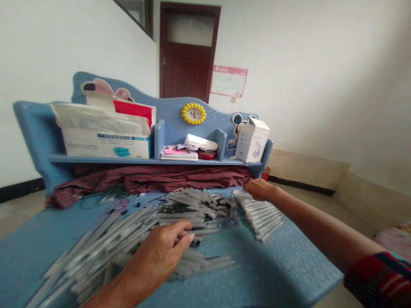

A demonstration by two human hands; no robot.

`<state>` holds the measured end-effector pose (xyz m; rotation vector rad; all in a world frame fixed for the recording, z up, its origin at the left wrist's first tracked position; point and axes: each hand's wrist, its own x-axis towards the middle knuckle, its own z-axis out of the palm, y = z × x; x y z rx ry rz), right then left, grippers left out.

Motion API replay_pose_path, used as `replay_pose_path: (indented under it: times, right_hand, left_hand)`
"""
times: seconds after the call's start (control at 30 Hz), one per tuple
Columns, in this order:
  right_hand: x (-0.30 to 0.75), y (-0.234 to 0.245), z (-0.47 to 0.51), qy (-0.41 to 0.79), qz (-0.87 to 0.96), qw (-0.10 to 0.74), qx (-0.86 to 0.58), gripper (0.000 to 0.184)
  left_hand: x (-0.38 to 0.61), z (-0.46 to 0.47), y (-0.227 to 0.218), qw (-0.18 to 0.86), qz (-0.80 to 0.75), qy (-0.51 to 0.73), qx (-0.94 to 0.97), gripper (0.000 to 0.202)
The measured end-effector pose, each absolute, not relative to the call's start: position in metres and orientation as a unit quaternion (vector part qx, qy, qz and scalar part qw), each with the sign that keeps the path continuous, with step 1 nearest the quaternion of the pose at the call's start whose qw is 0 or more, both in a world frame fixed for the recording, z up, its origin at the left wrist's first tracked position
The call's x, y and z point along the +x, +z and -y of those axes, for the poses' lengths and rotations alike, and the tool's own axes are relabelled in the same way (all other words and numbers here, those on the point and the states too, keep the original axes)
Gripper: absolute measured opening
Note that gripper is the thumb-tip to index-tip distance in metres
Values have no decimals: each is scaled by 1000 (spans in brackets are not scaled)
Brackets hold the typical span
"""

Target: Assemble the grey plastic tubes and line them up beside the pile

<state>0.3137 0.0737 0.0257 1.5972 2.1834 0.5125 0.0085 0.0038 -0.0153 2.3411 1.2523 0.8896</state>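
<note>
My left hand (167, 244) hangs over the middle of a loose pile, its fingers curled in and the thumb close to them; whatever may be between them is hidden. Beneath and around it lie many whitish translucent pen barrels (109, 244), with more pen parts (192, 205) behind, some dark. On the right, a neat row of assembled-looking pens (260, 216) lies side by side. My right hand (258, 189) is closed at the far end of that row, and its fingertips and anything they grip cannot be made out.
Everything lies on a blue desk (289, 256). Small black caps (123, 211) are scattered at the left. Behind are a bunched checked cloth (154, 177) and a blue shelf (157, 161) carrying a mask box (105, 143), notebooks (180, 156) and a white carton (252, 141).
</note>
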Motion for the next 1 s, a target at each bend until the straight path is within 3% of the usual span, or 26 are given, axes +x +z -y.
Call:
replay_pose_path:
  times: [0.5, 1.0]
  right_hand:
    - [316, 9, -111, 151, -796, 244, 533, 28]
    - [249, 14, -59, 136, -806, 78, 570, 29]
  left_hand:
    - [7, 0, -12, 156, -438, 301, 832, 21]
    - [4, -1, -5, 156, -461, 323, 811, 21]
